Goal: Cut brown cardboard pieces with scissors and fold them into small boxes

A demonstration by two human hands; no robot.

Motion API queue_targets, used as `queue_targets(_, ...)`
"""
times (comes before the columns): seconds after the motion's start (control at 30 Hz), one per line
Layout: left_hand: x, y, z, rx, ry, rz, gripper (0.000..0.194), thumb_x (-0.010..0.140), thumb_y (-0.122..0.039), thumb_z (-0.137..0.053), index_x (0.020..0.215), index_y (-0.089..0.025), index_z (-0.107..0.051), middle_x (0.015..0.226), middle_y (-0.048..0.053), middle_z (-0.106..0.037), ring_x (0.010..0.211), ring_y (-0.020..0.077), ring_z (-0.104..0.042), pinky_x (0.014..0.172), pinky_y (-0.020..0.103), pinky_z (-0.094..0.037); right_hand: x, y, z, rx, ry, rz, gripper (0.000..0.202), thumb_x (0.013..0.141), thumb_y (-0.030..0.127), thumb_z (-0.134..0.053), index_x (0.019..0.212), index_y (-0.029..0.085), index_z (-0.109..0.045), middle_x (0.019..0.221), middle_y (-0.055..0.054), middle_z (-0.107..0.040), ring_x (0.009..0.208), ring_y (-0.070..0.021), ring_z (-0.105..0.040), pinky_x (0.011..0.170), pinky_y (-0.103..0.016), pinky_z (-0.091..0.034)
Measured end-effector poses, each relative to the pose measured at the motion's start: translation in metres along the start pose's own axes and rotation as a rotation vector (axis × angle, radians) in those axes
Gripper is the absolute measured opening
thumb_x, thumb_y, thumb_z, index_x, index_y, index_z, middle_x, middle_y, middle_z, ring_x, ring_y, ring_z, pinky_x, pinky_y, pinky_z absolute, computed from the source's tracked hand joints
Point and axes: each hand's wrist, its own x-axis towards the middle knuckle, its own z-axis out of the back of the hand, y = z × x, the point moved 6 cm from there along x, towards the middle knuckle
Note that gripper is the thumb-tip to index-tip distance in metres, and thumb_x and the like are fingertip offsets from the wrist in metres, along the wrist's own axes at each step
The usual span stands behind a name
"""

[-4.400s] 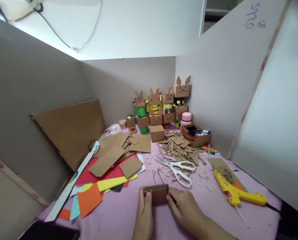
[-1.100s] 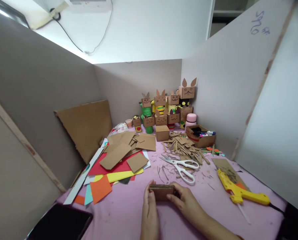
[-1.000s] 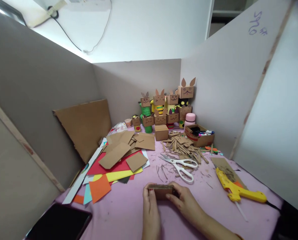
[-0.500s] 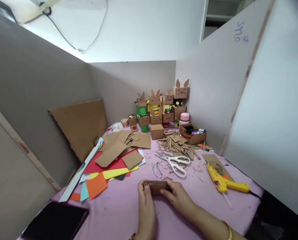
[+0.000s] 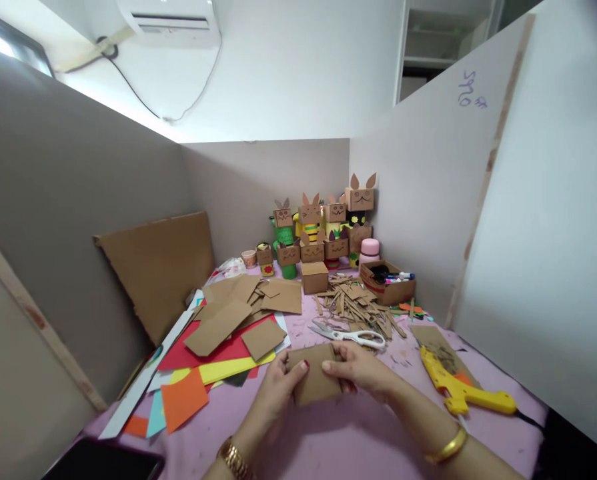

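Note:
A small squarish piece of brown cardboard (image 5: 314, 385) is held up between both hands, its broad face toward me. It may be a stack of pieces; its thickness is hard to tell here. My left hand (image 5: 281, 383) grips its left side, thumb on the face. My right hand (image 5: 358, 368) closes on the right side and top corner, thumb on the face and fingers behind. Just beyond the hands lie white-handled scissors (image 5: 363, 338), partly hidden by the right hand.
Cardboard sheets (image 5: 221, 327) and coloured paper (image 5: 185, 399) lie left, with a black tablet (image 5: 105, 461) nearer. Cardboard scraps (image 5: 353, 303), a box of pens (image 5: 388, 290) and a yellow glue gun (image 5: 458, 390) are right. Cardboard animal figures (image 5: 312, 250) stand behind.
Both hands have raised and tilted the cardboard, so its broad face shows instead of its narrow edge. The camera view has tipped upward a little.

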Motion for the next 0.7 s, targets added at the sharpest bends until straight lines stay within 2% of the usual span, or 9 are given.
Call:
queue_targets(0.1, 0.010, -0.002, 0.000, -0.119, -0.060, 0.042, 0.024, 0.071, -0.023, -0.069, 0.091, -0.012, -0.063, 0.082, 0.009, -0.074, 0.070, 0.0198, -0.069, 0.060, 0.026, -0.053, 0.008, 0.001, 0.009, 0.096, -0.111, 0.093, 0.044, 0.076, 0.057, -0.058, 0.098, 0.019, -0.057, 0.055, 0.009, -0.051, 0.035, -0.0041, -0.043, 0.034, -0.014, -0.033)
queue_targets(0.13, 0.012, 0.000, 0.000, -0.154, -0.081, 0.057, 0.023, 0.073, -0.021, -0.067, 0.093, -0.012, -0.063, 0.082, 0.010, -0.075, 0.071, 0.0197, -0.070, 0.059, 0.025, -0.053, 0.008, -0.002, 0.010, 0.122, -0.131, 0.123, 0.050, 0.075, 0.059, -0.058, 0.106, 0.021, -0.054, 0.055, 0.009, -0.052, 0.040, -0.0060, -0.048, 0.037, -0.014, -0.036)
queue_targets(0.17, 0.012, 0.002, 0.000, -0.186, -0.098, 0.075, 0.023, 0.075, -0.020, -0.064, 0.096, -0.011, -0.063, 0.082, 0.010, -0.075, 0.072, 0.0201, -0.070, 0.060, 0.025, -0.054, 0.008, -0.007, 0.009, 0.144, -0.133, 0.144, 0.062, 0.067, 0.060, -0.065, 0.114, 0.023, -0.050, 0.061, 0.007, -0.056, 0.047, -0.0085, -0.054, 0.040, -0.015, -0.039)
queue_targets(0.23, 0.012, 0.011, -0.003, -0.238, -0.107, 0.128, 0.023, 0.078, -0.018, -0.060, 0.099, -0.009, -0.063, 0.080, 0.012, -0.075, 0.072, 0.0231, -0.071, 0.062, 0.029, -0.056, 0.006, -0.016, 0.002, 0.181, -0.102, 0.171, 0.091, 0.045, 0.055, -0.082, 0.123, 0.026, -0.044, 0.094, -0.003, -0.063, 0.074, -0.0156, -0.062, 0.055, -0.021, -0.048)
queue_targets(0.27, 0.011, 0.016, -0.006, -0.284, -0.094, 0.168, 0.024, 0.078, -0.018, -0.059, 0.100, -0.008, -0.063, 0.080, 0.012, -0.075, 0.074, 0.0249, -0.071, 0.064, 0.031, -0.057, 0.005, -0.019, -0.003, 0.208, -0.071, 0.181, 0.096, 0.043, 0.051, -0.085, 0.126, 0.027, -0.042, 0.107, -0.006, -0.061, 0.091, -0.0200, -0.061, 0.067, -0.026, -0.051)
queue_targets(0.33, 0.008, 0.025, -0.012, -0.439, -0.091, 0.257, 0.026, 0.078, -0.014, -0.059, 0.103, -0.006, -0.063, 0.083, 0.013, -0.075, 0.081, 0.0270, -0.071, 0.069, 0.032, -0.057, 0.003, -0.019, -0.015, 0.350, 0.013, 0.228, 0.095, 0.049, 0.042, -0.086, 0.130, 0.028, -0.039, 0.123, -0.008, -0.054, 0.110, -0.0240, -0.053, 0.089, -0.034, -0.043)
queue_targets(0.43, 0.004, 0.034, -0.017, -0.584, -0.131, 0.355, 0.029, 0.080, -0.011, -0.056, 0.107, -0.005, -0.062, 0.084, 0.014, -0.075, 0.087, 0.0278, -0.070, 0.073, 0.032, -0.057, 0.001, -0.011, -0.029, 0.385, 0.077, 0.258, 0.088, 0.054, 0.040, -0.085, 0.129, 0.026, -0.042, 0.116, -0.007, -0.060, 0.109, -0.0250, -0.053, 0.094, -0.037, -0.038)
queue_targets(0.5, 0.002, 0.037, -0.018, -0.599, -0.147, 0.384, 0.030, 0.080, -0.011, -0.057, 0.109, -0.006, -0.062, 0.082, 0.013, -0.076, 0.086, 0.0278, -0.070, 0.071, 0.031, -0.058, 0.001, -0.007, -0.032, 0.378, 0.074, 0.248, 0.085, 0.054, 0.040, -0.084, 0.128, 0.025, -0.044, 0.108, -0.005, -0.062, 0.104, -0.0244, -0.054, 0.090, -0.035, -0.039)
queue_targets(0.7, -0.004, 0.043, -0.022, -0.605, -0.094, 0.429, 0.042, 0.075, -0.020, -0.066, 0.115, -0.012, -0.061, 0.079, 0.012, -0.076, 0.081, 0.0288, -0.071, 0.059, 0.028, -0.058, -0.004, -0.005, -0.036, 0.468, 0.073, 0.170, 0.065, 0.053, 0.035, -0.086, 0.109, 0.024, -0.056, 0.092, 0.000, -0.062, 0.085, -0.0192, -0.057, 0.075, -0.028, -0.042)
